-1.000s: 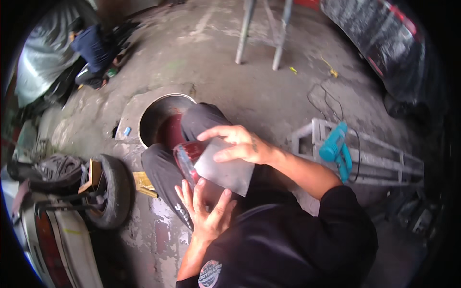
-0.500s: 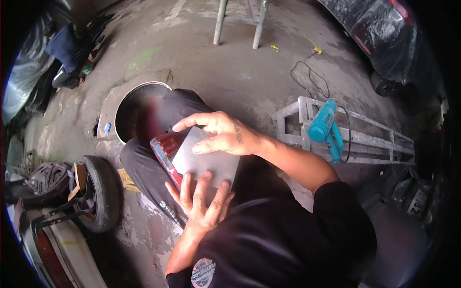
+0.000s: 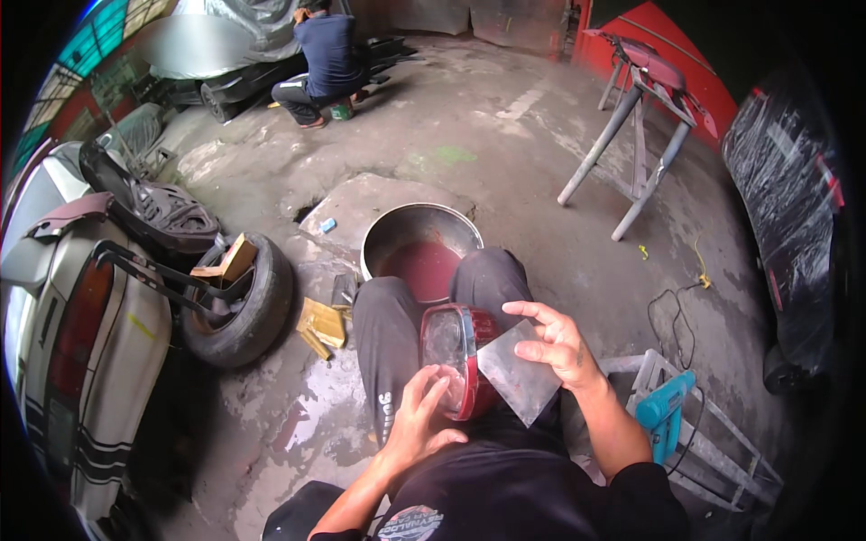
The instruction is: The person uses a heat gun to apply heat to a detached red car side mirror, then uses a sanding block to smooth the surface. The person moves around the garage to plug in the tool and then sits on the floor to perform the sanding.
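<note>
A red car side mirror (image 3: 445, 336) rests on my lap, its glass facing left and reflecting my fingers. My left hand (image 3: 417, 422) has its fingertips against the lower part of the glass, fingers stretched and thumb apart. To the right of the mirror, my right hand (image 3: 566, 353) pinches a grey square sheet (image 3: 520, 383) that looks like sandpaper. One corner of the sheet lies close to the red housing; whether it touches I cannot tell. Beyond my knees stands a round metal basin (image 3: 386, 236) with reddish liquid in it.
A teal heat gun (image 3: 664, 410) lies on a low metal frame (image 3: 722, 446) at right, its cord nearby. At left are a tire (image 3: 271, 307), cardboard scraps (image 3: 322, 323) and a car bumper (image 3: 135, 361). A trestle stand (image 3: 603, 149) and a crouching person (image 3: 327, 59) are farther off.
My view has tilted up and turned left. The sheet, earlier under both hands over the mirror, is now in my right hand only, off to the right; my left hand has shifted onto the glass.
</note>
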Motion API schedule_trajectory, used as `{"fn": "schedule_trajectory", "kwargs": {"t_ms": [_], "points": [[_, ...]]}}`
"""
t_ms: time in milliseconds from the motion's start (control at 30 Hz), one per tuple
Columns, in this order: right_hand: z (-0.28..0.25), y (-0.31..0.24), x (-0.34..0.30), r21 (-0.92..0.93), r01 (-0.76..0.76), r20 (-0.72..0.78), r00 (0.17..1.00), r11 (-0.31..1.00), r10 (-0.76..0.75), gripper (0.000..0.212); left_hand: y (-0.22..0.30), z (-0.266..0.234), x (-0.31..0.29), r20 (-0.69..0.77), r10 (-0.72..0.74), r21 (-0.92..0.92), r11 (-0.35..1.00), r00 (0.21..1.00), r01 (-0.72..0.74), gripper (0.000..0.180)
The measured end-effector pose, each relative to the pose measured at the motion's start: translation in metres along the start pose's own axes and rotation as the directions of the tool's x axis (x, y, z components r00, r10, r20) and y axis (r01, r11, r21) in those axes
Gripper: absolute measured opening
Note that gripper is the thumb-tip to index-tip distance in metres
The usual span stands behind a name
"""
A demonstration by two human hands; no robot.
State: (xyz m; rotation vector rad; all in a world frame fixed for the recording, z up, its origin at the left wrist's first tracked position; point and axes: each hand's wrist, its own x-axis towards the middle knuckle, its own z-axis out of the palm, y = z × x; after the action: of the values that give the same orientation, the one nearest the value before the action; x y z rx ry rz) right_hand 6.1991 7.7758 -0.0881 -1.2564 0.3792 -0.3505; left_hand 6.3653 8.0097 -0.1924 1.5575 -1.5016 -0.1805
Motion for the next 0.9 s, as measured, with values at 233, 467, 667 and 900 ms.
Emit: {"fn": "schedule_trajectory", "kwargs": {"t_ms": [233,467,667,900], "points": [[0.005,-0.009,-0.003,-0.022,0.038,0.030,0.999,0.999,-0.037,0.055,-0.009,-0.024,0.006,-0.040,-0.017,-0.019,1.000,0.999,0.016,0.087],[-0.003,-0.013,-0.007,-0.199,0.078,0.060,0.996,0.977,-0.068,0.047,-0.035,-0.054,0.045,-0.229,-0.293,-0.135,0.954,0.928,0.268,0.073],[-0.002,-0.030,0.009,-0.454,0.123,0.205,0.978,0.883,-0.031,0.046,-0.023,-0.046,0.040,0.167,-0.080,0.116,0.991,0.983,0.060,0.100],[-0.004,-0.050,0.000,-0.592,0.120,0.199,0.980,0.797,0.001,0.051,-0.027,-0.032,0.040,-0.105,-0.127,0.093,0.986,0.986,0.137,0.064]]}}
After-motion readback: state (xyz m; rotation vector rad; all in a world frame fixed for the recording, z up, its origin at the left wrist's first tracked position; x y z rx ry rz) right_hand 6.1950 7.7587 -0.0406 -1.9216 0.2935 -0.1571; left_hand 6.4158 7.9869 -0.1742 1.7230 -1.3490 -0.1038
